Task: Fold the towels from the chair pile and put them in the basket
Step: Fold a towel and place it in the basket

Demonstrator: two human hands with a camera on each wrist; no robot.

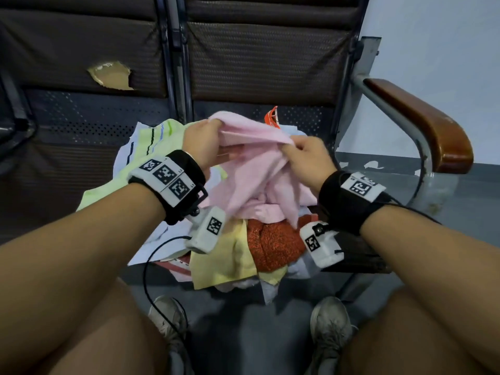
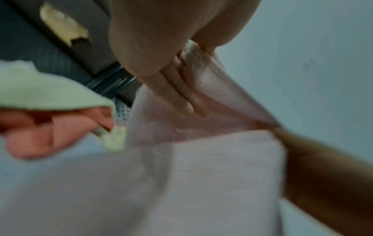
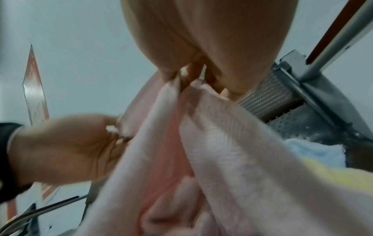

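Observation:
A pink towel (image 1: 251, 163) is lifted above the towel pile on the chair seat and stretched between my two hands. My left hand (image 1: 213, 127) grips its upper left edge, and my right hand (image 1: 286, 148) pinches the edge to the right. The left wrist view shows my left fingers (image 2: 177, 97) lying along the pink towel (image 2: 201, 175). Seen from the right wrist, my right fingertips (image 3: 189, 79) pinch a fold of the pink towel (image 3: 222, 159), with my left hand (image 3: 70, 151) holding it at the left. Under it lie a yellow towel (image 1: 219, 261) and a red-orange towel (image 1: 273, 244).
A green striped towel (image 1: 151, 142) and white towels spread over the left of the seat. Something orange-red (image 1: 273, 117) pokes up behind the pile. The chair's wooden armrest (image 1: 422, 123) stands at the right, the torn backrest (image 1: 113, 77) behind. My knees and shoes are below.

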